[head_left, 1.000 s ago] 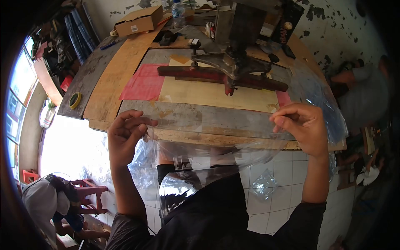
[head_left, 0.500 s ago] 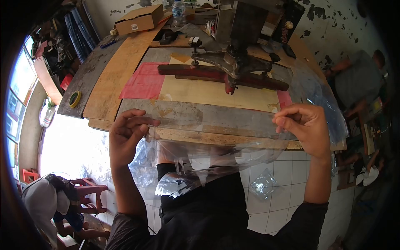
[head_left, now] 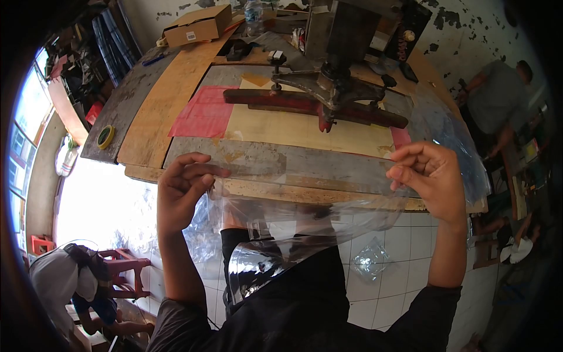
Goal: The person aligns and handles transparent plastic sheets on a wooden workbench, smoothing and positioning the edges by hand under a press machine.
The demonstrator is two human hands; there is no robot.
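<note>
Basically both hands, L [head_left: 183, 190] & R [head_left: 428, 182], had a pinched grip, nearly closed, on the clear plastic sheet [head_left: 293, 226], which hung between them, over the lap, at the near edge of the desk [head_left: 193, 154]

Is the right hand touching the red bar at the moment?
Apart: the head view shows the right hand short of the red bar, with pink sheet visible between them.

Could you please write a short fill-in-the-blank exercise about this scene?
Between the left hand and right hand hangs a sheet of clear ____. The roll of tape lies near the ____ edge of the table. The box is made of ____.

Missing words: plastic; left; cardboard.
</note>
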